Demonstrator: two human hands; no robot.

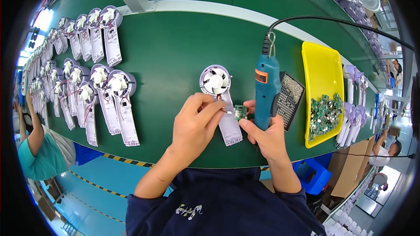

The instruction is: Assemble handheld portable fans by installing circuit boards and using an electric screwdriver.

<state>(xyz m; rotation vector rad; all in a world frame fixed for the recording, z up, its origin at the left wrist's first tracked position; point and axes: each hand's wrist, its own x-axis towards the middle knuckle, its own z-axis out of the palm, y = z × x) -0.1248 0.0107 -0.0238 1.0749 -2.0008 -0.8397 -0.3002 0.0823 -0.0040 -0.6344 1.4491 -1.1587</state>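
A pale lilac handheld fan housing (230,130) lies on the green table in front of me, its white fan blades (216,81) facing up. My left hand (196,120) is over its handle, fingertips pinched on thin wires (220,98) below the fan head. A small white connector (228,112) shows beside those fingers. Just right of the handle, my right hand (267,137) grips a small green circuit board (240,112) between thumb and fingers. A teal electric screwdriver (267,85) hangs on its cord and hides part of that hand; whether they touch I cannot tell.
A black box of small metal screws (290,98) sits behind the screwdriver. Farther right, a yellow tray (323,63) holds a pile of circuit boards (324,116). Rows of open fan housings (124,118) fill the left side. Another person (39,148) is at the far left.
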